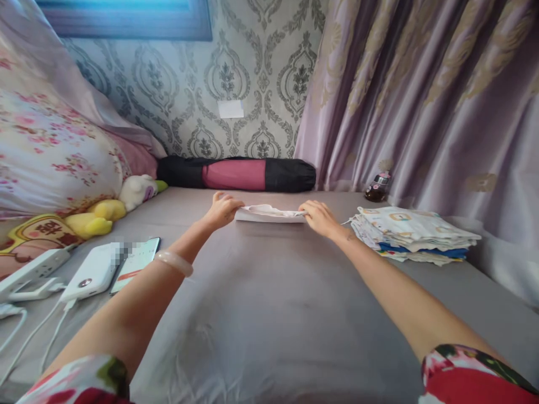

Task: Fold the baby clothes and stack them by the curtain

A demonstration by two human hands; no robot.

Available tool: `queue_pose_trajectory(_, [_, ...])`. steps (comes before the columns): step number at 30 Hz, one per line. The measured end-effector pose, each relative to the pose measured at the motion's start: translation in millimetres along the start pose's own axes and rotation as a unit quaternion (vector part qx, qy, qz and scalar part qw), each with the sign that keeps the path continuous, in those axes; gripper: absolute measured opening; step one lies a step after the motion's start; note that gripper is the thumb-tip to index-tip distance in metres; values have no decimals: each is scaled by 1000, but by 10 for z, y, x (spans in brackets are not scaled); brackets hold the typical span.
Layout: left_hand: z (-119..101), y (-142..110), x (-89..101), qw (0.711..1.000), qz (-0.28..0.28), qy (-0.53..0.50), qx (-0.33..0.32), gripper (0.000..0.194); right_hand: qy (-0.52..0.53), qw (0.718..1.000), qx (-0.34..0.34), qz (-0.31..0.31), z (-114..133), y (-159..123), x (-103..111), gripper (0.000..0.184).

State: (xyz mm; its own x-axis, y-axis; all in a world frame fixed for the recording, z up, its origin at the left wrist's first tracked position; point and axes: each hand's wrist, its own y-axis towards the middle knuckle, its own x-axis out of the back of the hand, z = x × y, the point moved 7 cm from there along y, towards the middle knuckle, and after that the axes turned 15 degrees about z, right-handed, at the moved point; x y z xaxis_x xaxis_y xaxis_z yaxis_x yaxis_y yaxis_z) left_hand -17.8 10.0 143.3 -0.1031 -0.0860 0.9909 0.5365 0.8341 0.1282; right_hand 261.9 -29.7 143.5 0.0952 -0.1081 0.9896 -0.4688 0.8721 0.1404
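Observation:
Both my arms reach forward over the grey bed sheet [269, 314]. Between my hands a folded white cloth [270, 213] is stretched level, seen nearly edge-on. My left hand [223, 210] is closed on its left end, and my right hand [320, 217] pinches its right end. Whether the cloth touches the sheet or hangs just above it I cannot tell. To the right of my right hand lies a stack of folded cloths [412, 230], mostly white with prints and one blue layer.
At the left lie a phone [141, 266], a white power bank [90, 272] with cables, a power strip [36, 272] and plush toys [95, 219]. A black and pink roll [236, 174] lies along the wall. A small dark bottle [377, 188] stands by the curtain [412, 101].

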Motion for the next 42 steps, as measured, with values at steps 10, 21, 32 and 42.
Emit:
queue_pose_trajectory(10, [-283,-548,-413,996,64,-4,-62,44,-10,997,44,58,291,-454,-427,32])
queue_pose_trajectory(21, [-319,-521,-558,985,168,-27,36,31,39,982,-45,178,303,-397,-600,29])
queue_pose_trajectory(32, [-952,124,-948,985,104,-62,123,45,84,985,-113,103,794,313,-873,49])
queue_pose_trajectory(42, [-953,73,-1082,983,128,-29,131,53,97,970,-136,176,756,296,-1082,56])
